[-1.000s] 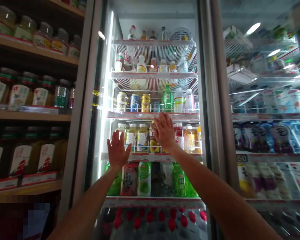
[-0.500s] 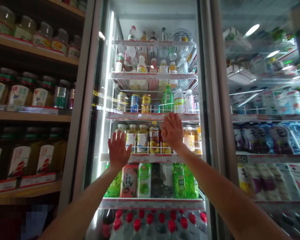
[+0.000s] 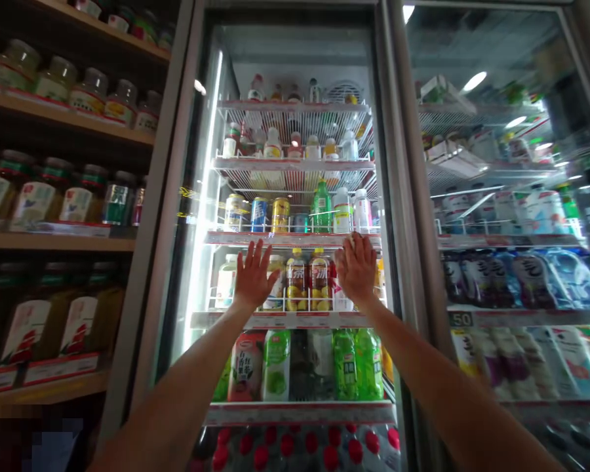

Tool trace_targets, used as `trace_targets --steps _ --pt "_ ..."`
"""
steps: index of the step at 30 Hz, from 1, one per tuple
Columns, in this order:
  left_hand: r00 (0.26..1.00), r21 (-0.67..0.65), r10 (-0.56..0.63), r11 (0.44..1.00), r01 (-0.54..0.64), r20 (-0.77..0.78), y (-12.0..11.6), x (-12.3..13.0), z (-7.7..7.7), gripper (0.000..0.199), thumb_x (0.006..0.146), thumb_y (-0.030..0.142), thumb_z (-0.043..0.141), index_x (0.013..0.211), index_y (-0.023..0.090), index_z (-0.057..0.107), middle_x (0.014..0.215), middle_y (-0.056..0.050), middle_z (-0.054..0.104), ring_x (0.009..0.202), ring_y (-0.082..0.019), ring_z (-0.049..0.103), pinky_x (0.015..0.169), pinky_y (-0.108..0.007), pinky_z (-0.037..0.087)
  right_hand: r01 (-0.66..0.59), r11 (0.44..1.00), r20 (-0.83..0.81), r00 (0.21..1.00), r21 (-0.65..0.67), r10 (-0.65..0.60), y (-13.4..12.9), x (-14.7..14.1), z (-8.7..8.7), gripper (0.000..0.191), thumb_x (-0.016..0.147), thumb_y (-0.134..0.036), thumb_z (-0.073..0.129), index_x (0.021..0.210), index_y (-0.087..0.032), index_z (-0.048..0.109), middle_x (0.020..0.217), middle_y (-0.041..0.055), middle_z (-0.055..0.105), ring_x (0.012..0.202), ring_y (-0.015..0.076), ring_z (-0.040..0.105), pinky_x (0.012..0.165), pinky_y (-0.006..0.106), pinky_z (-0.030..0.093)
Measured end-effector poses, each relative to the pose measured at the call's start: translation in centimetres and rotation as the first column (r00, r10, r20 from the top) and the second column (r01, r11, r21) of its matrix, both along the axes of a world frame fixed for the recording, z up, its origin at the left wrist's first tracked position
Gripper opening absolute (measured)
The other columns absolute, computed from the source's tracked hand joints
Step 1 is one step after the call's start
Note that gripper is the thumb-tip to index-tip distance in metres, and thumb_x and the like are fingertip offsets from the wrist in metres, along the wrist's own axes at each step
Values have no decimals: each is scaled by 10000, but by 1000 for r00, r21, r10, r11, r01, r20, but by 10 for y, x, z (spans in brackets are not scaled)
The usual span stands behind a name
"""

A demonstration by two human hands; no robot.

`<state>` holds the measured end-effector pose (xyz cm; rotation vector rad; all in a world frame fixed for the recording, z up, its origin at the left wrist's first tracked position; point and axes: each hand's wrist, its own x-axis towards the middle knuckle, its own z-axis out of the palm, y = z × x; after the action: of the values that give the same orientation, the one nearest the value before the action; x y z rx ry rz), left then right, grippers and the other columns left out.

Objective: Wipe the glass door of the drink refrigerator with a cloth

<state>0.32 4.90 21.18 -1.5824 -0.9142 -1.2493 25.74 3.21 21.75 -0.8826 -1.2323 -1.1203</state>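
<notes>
My left hand is raised in front of the lit drinks fridge, fingers up and spread, holding nothing. Behind it stand pale yellow bottles, one with a white label. To its right, my right hand is also up, fingers a little bent and apart, with nothing seen in it. Between the hands are two brown tea bottles with yellow caps, a left tea bottle and a right tea bottle. Whether either hand touches the glass or a shelf, I cannot tell.
Above the hands, a shelf holds a blue can, a gold can and a green bottle. Below are a red-pink carton and green bottles. Wooden shelves with jars stand left; another fridge door is right.
My left hand has moved right, toward the tea bottles. My right hand has shifted slightly right, uncovering the second tea bottle. The view has tilted up a little.
</notes>
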Motion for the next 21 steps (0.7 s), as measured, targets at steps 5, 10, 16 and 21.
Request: trace_targets --steps 5,10,16,21 --pt "1000 27 22 999 -22 -1 3 -1 1 599 878 461 352 1396 165 294 1483 -131 238 1388 -268 132 1108 -508 94 -8 999 217 976 -42 17 2 -44 -11 405 901 -365 376 1243 -198 515 1392 43 435 1352 249 239 1072 443 242" --pt "1000 29 29 999 -29 -4 3 -1 0 608 876 474 352 1402 176 281 1486 -120 235 1389 -259 132 1116 -490 87 62 997 46 997 -53 -59 1 -2 -5 462 900 -392 363 1314 -201 437 1427 77 381 1343 272 259 1047 512 243" --pt "1000 3 17 1000 -17 5 0 2 -1 608 878 469 348 1399 162 287 1487 -127 230 1388 -267 131 1113 -502 91 71 996 -251 965 -47 -81 3 17 3 471 891 -350 349 1306 -149 447 1427 123 360 1335 318 255 1020 544 277" --pt "1000 23 0 1000 -1 31 -1 4 -8 582 890 443 329 1397 159 294 1481 -122 245 1389 -255 133 1115 -498 99 37 997 94 995 -70 -30 2 -37 -18 434 892 -327 374 1286 -175 472 1429 70 372 1367 268 192 1075 472 236"
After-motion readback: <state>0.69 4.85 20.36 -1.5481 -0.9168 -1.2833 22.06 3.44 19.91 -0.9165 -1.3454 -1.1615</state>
